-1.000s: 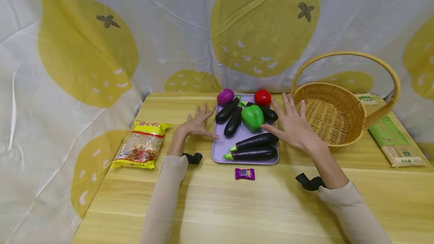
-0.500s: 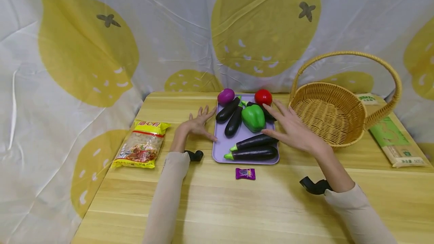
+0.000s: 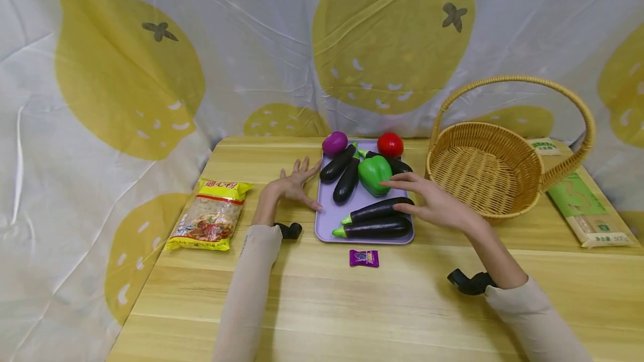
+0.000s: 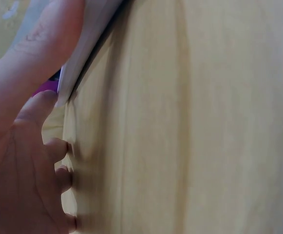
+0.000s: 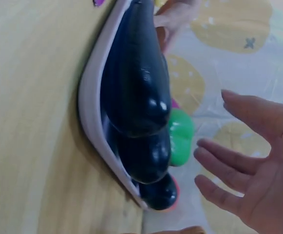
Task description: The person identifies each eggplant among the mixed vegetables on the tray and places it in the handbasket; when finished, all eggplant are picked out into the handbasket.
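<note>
My left hand (image 3: 290,186) is spread at the left edge of a lilac tray (image 3: 327,222), fingertips right at its rim; the left wrist view shows the thumb by the tray wall. Over the tray's right side hovers my right hand (image 3: 437,200), fingers parted and holding nothing. Its thumb overlaps the upper of two front eggplants (image 3: 379,211) in the head view. A green bell pepper (image 3: 374,175) lies just beyond its fingertips. Also on the tray are more eggplants (image 3: 346,182), a purple onion (image 3: 334,143) and a red tomato (image 3: 390,144).
A wicker basket (image 3: 485,172) with a tall handle stands right of the tray, in front of a long green-labelled packet (image 3: 588,205). On the left lies a yellow food bag (image 3: 208,215). A small purple candy wrapper (image 3: 364,258) sits before the tray. A lemon-print curtain hangs behind.
My right hand has come down and nearer from beside the tomato and basket to above the front eggplants, its fingers drawing closer together. My left hand has hardly moved.
</note>
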`<state>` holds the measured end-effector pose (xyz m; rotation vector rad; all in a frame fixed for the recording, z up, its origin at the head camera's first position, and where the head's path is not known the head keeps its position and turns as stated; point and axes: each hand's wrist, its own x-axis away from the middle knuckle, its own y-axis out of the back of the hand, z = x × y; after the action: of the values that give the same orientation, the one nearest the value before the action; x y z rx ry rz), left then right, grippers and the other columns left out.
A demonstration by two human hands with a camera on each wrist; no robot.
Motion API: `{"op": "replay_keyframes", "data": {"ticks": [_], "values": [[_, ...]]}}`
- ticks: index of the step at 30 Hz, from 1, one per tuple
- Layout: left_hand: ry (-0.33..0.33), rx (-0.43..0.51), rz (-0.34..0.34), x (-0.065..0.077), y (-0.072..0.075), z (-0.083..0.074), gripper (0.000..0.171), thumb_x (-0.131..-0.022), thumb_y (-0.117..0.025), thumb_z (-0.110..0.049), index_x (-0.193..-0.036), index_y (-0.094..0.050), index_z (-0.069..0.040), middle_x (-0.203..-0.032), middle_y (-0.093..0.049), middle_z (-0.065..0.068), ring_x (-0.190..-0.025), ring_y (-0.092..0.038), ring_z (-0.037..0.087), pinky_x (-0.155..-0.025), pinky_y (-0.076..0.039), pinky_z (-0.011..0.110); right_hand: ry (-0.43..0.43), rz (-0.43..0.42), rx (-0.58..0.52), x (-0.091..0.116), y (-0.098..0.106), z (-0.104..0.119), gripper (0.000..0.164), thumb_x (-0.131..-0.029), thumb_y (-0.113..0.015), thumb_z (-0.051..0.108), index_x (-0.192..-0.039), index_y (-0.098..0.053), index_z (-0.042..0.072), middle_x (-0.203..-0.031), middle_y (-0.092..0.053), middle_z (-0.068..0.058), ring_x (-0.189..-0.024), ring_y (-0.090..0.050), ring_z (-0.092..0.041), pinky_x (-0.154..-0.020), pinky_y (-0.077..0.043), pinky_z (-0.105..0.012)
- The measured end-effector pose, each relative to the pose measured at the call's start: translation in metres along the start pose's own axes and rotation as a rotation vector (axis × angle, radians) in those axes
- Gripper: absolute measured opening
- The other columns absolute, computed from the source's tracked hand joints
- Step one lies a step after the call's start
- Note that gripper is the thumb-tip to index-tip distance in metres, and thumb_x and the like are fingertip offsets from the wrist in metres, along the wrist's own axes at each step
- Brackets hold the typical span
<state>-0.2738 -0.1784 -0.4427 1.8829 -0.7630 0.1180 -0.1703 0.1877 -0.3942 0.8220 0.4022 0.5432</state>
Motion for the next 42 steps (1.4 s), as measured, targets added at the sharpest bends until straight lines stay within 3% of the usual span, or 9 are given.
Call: {"op": "replay_keyframes", "data": {"ticks": [9,15,22,29,42], "values": [[0.007,0.003,0.011,0.001,-0.003,0.001,0.129,-0.078,-0.087,-0.054,-0.167,0.004,-0.032,-0.172,0.023,0.016,-0.159,0.024,0.038,-0.123,0.015,0.071,0.054,0.064,-0.015,-0.008,-0.016,-0.015,0.035,-0.098,-0.069,0.008,-0.133,-0.071,0.007,-0.129,-0.066,-0.016,-0.117,-0.063,-0.031,-0.097,-0.053,-0.050],[0.009,0.003,0.005,0.002,-0.001,0.004,0.130,-0.078,-0.088,-0.054,-0.167,0.004,-0.031,-0.172,0.022,0.017,-0.159,0.024,0.040,-0.122,0.015,0.072,0.047,0.081,-0.028,-0.016,-0.022,-0.018,0.032,-0.099,-0.067,0.005,-0.130,-0.073,0.008,-0.119,-0.066,-0.012,-0.108,-0.060,-0.026,-0.091,-0.049,-0.040],[0.010,0.003,-0.004,0.003,0.000,0.007,0.129,-0.078,-0.087,-0.054,-0.167,0.005,-0.033,-0.172,0.023,0.017,-0.158,0.025,0.040,-0.122,0.016,0.072,0.016,0.100,-0.021,-0.024,-0.028,-0.020,0.031,-0.099,-0.068,0.009,-0.129,-0.074,0.014,-0.120,-0.067,-0.011,-0.111,-0.062,-0.029,-0.095,-0.050,-0.044],[-0.010,0.000,0.015,-0.001,0.000,0.000,0.130,-0.078,-0.087,-0.055,-0.167,0.005,-0.032,-0.171,0.024,0.017,-0.158,0.025,0.040,-0.122,0.015,0.073,-0.007,0.125,-0.041,-0.020,-0.029,-0.023,0.033,-0.097,-0.070,0.005,-0.128,-0.075,0.015,-0.120,-0.069,-0.011,-0.113,-0.063,-0.027,-0.097,-0.052,-0.042],[0.001,0.014,0.013,-0.002,0.000,0.000,0.130,-0.078,-0.087,-0.053,-0.167,0.005,-0.032,-0.172,0.025,0.015,-0.158,0.027,0.038,-0.121,0.017,0.072,0.025,0.134,0.015,-0.025,-0.026,-0.022,0.034,-0.095,-0.072,0.002,-0.126,-0.077,0.015,-0.117,-0.069,-0.010,-0.107,-0.067,-0.027,-0.094,-0.056,-0.046]]}}
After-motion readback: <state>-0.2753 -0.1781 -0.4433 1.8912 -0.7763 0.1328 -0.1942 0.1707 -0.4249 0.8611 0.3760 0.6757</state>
